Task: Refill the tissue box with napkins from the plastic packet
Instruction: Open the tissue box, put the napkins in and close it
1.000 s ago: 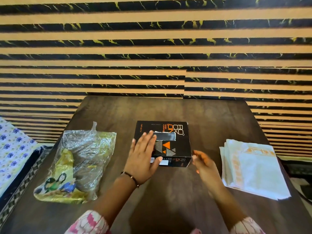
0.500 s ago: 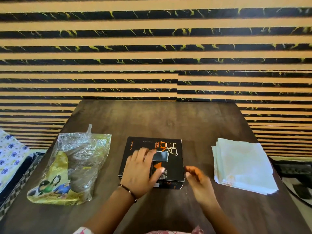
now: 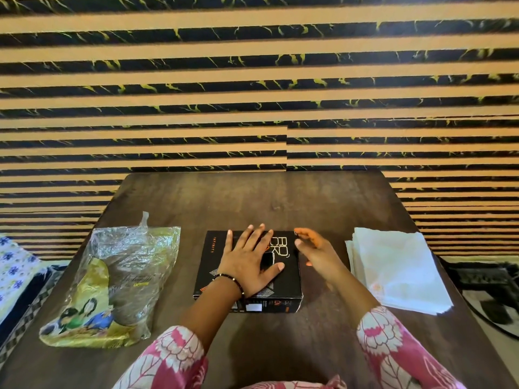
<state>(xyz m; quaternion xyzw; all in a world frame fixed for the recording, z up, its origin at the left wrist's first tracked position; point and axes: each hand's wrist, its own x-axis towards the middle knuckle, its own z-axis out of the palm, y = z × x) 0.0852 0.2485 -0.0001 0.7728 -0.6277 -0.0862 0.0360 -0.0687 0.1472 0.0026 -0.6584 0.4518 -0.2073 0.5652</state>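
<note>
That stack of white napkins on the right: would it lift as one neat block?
Probably not. The napkins look thin and soft, their edges already fanned, so they would likely droop and slide apart. They seem light, too, and easy to scatter.

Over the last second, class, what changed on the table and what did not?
The left hand slid further onto the black tissue box, lying flat over its slot. The right hand moved up beside the box's right edge, open and empty. Plastic packet and napkin stack stayed put.

Domestic interior, likely a living room: dark wooden table (image 3: 280, 200) set against a wall panel (image 3: 252, 80) of tan and black marbled stripes; floral-print bedding (image 3: 14, 265) at left; patterned rug (image 3: 488, 282) at right.
</note>
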